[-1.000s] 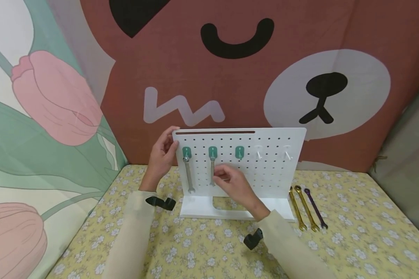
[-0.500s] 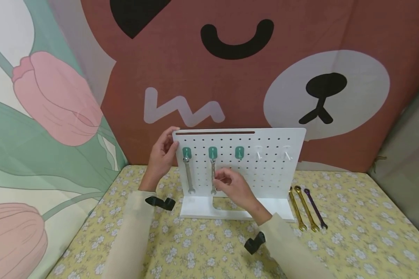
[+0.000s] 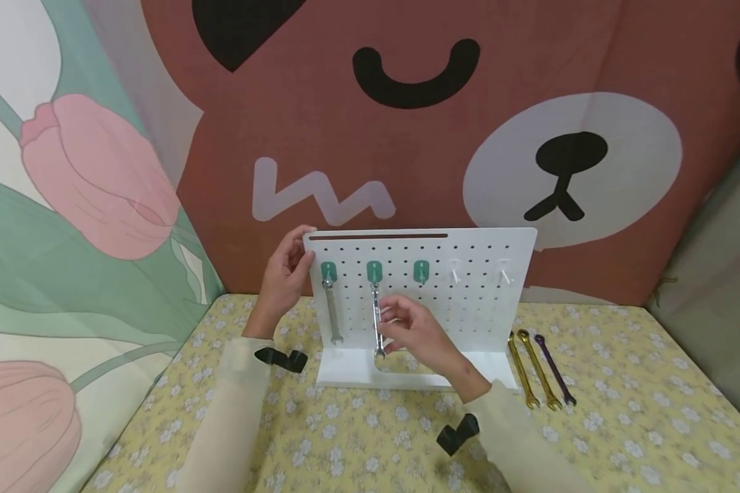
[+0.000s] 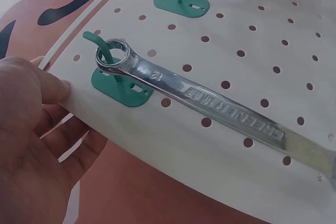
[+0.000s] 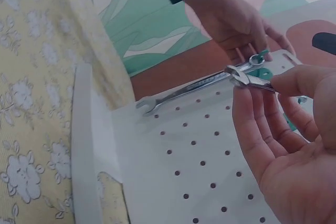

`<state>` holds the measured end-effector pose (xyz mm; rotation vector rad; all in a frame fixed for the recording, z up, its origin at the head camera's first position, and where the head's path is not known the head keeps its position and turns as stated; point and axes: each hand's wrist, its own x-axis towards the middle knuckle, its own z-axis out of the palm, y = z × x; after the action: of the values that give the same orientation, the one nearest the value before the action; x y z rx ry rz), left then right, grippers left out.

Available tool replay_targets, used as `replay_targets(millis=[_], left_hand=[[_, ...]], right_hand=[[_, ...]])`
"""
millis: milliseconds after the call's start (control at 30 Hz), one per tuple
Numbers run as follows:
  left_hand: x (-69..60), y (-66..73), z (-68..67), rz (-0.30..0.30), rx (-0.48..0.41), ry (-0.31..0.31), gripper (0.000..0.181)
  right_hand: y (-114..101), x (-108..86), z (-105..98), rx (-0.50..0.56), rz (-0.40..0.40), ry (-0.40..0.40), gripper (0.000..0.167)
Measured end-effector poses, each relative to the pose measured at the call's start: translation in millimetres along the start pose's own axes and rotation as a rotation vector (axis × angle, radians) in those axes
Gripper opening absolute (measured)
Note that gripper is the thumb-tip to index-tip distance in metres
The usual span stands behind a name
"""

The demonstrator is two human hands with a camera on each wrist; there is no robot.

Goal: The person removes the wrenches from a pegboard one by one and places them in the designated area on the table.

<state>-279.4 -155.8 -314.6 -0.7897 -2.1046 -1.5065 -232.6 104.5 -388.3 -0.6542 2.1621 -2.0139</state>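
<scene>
My left hand [image 3: 284,274] grips the upper left edge of a white pegboard [image 3: 493,308], thumb on its front face. Nearby, a silver combination wrench [image 4: 210,106] hangs by its ring end from the first green hook [image 4: 123,90]. My right hand [image 3: 419,335] pinches a second silver combination wrench [image 3: 377,322] between thumb and fingers. Its ring end is at the second green hook [image 3: 374,271]; whether the hook passes through it cannot be told. The open end [image 5: 239,76] points down and out from the board.
A third green hook [image 3: 421,271] and two clear hooks [image 3: 454,271] bear nothing. Right of the board's white base [image 3: 345,370], two gold wrenches [image 3: 539,370] and a purple wrench [image 3: 556,370] lie on the flowered tablecloth [image 3: 321,438]. A printed bear backdrop [image 3: 419,171] stands behind.
The lower end of the second silver wrench has swung out from the board and down in the head view, with my right hand following slightly downward. My left hand has kept its place.
</scene>
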Motion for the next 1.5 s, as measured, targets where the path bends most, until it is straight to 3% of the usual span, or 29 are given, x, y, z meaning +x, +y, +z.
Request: replay_targets(millis=[267,800,1033,1500], left_hand=[[-2.4,-2.4,-1.6,0.001,-0.035,0.008,0.039],[-0.4,1.7,2.8,0.023,-0.038,0.004,0.039],[-4.5,4.1,1.1,-0.020,-0.020,0.011,0.040],[-1.0,3.4,-3.5,-0.012,-0.013,-0.023,0.040]], right_hand=[[-9,-3.6,1,0.097,0.015,-0.055,0.047],[-25,-4.6,-5,0.087,-0.002,-0.046,0.052],[-27,-8.5,-5,0.077,-0.006,-0.061,0.051],[-28,-43.8,-35,-0.013,0.011,-0.048,0.050]])
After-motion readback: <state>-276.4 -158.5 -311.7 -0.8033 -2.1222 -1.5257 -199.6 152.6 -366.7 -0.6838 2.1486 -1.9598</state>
